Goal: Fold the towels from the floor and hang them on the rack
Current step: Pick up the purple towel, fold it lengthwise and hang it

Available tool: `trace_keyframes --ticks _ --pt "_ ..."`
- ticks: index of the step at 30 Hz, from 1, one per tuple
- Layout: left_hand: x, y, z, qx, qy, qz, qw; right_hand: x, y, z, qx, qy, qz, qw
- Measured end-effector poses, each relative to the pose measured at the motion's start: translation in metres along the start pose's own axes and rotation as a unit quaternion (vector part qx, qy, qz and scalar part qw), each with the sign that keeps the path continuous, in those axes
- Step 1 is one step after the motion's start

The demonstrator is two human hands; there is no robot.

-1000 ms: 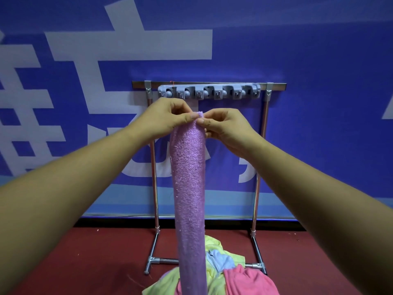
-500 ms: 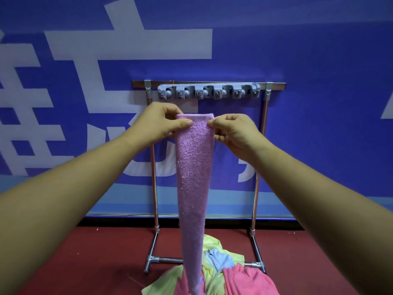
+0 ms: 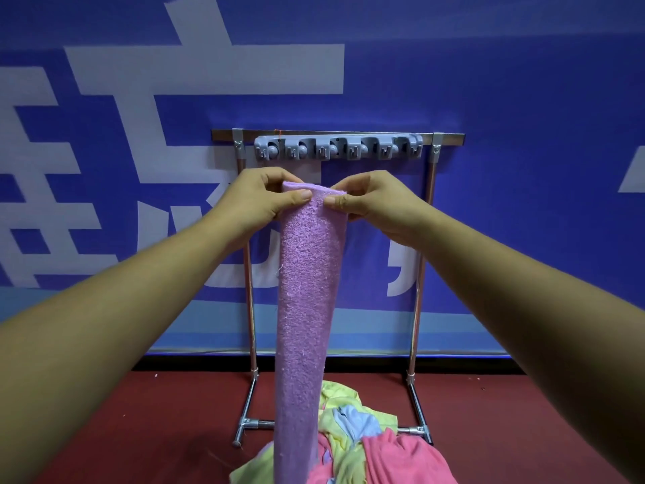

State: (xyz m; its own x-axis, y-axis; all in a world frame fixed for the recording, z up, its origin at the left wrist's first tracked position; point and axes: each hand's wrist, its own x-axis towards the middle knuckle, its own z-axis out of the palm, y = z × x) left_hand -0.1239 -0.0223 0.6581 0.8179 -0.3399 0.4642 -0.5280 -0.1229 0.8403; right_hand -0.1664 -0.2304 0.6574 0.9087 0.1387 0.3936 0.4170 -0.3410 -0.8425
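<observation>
Purple terry towel (image 3: pixel 307 291), folded into a long narrow strip, is hanging straight down in the middle of the view from a person's two bare hands. The left grip (image 3: pixel 258 199) is pinching the towel's top left corner, with the thumb lying on the near face and the other fingers curling behind the cloth. The right grip (image 3: pixel 375 204) is pinching the top right corner the same way, thumb in front and fingers behind. The two thumb tips are sitting close together just under the towel's top edge. Both bare forearms are reaching forward from the lower corners of the view.

The towel is being held in the air in front of the rack (image 3: pixel 448 138), a little below its top bar. Whether it is touching the rack cannot be told. The strip is running down between the rack's two upright poles, and its lower end is passing out of the bottom of the view.

The rack, a shiny metal frame, is standing on the red floor (image 3: pixel 157 431) against a blue banner (image 3: pixel 523 169) bearing large white characters. A grey hook strip (image 3: pixel 336 148) is sitting along the top bar. A loose pile of towels (image 3: pixel 366 445) in yellow-green, light blue and pink is lying on the floor at the foot of the rack, just behind and to the right of the hanging purple strip.
</observation>
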Motion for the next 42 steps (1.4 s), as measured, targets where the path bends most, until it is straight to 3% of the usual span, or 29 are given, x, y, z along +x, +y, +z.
trace_keyframes --ticks 4,7,12,16,23,26,29,32,34,37,39,41,42 --pt "-0.006 -0.002 0.004 -0.057 -0.001 -0.001 0.998 0.003 -0.005 0.0 0.037 0.026 -0.001 0.999" --pt "-0.015 -0.013 0.008 -0.123 -0.049 -0.045 0.99 0.004 -0.008 0.002 0.078 0.039 -0.005 0.996" --pt "-0.044 -0.068 0.028 -0.066 -0.105 -0.127 0.984 0.005 -0.011 0.003 0.077 0.064 0.008 0.995" --pt "-0.067 -0.116 0.051 -0.093 -0.125 -0.181 0.971 0.008 -0.011 0.001 0.078 0.098 0.027 0.992" --pt "-0.088 -0.161 0.066 -0.176 -0.087 -0.227 0.954 0.009 -0.001 -0.016 -0.004 0.184 0.035 0.982" --pt "-0.076 -0.15 0.045 -0.229 -0.058 -0.191 0.953 0.002 0.024 -0.034 -0.036 0.268 0.088 0.959" --pt "-0.057 -0.123 0.024 -0.274 -0.027 -0.14 0.951 -0.009 0.058 -0.04 -0.049 0.303 0.218 0.926" --pt "-0.039 -0.093 0.01 -0.234 -0.033 -0.136 0.962 -0.027 0.085 -0.023 -0.03 0.211 0.376 0.902" --pt "-0.031 -0.079 0.006 -0.21 -0.081 -0.151 0.963 -0.037 0.094 -0.007 -0.07 0.118 0.422 0.896" --pt "-0.026 -0.067 0.007 -0.176 -0.146 -0.171 0.958 -0.035 0.092 0.007 -0.131 0.074 0.306 0.94" --pt "-0.022 -0.063 0.01 -0.144 -0.174 -0.178 0.958 -0.03 0.076 0.015 0.034 0.042 0.207 0.977" --pt "-0.02 -0.061 0.011 -0.127 -0.192 -0.18 0.956 -0.024 0.058 0.022 0.179 -0.041 0.156 0.971" --pt "-0.019 -0.06 0.011 -0.125 -0.196 -0.178 0.956 -0.021 0.052 0.025 0.179 -0.07 0.141 0.971"
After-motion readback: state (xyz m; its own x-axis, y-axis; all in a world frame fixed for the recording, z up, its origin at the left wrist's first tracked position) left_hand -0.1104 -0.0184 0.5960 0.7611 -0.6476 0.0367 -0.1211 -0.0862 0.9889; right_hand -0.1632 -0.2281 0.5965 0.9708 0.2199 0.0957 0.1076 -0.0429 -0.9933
